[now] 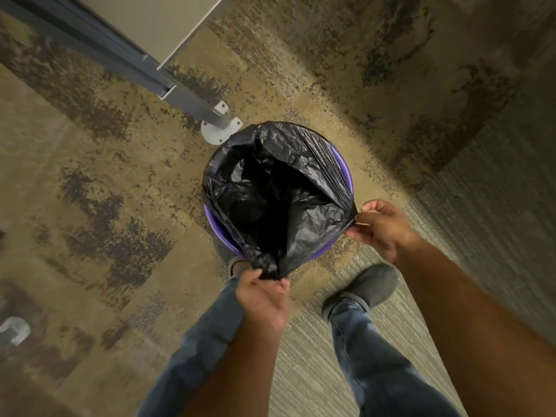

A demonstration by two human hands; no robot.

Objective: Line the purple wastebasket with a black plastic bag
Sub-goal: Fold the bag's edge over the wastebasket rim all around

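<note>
The purple wastebasket [342, 167] stands on the carpet below me, seen from above. A black plastic bag [270, 191] hangs open inside it and covers its far and left rim. Purple rim shows at the right and at the lower left. My left hand [263, 291] pinches a bunched part of the bag's edge at the near side. My right hand [382, 227] grips the bag's edge at the right and pulls it taut outward past the rim.
A grey partition post with a round metal foot plate [218, 130] stands just beyond the basket on the left. My two feet [365, 285] are on the carpet close to the basket's near side. A pale metal object [15, 329] lies at the far left.
</note>
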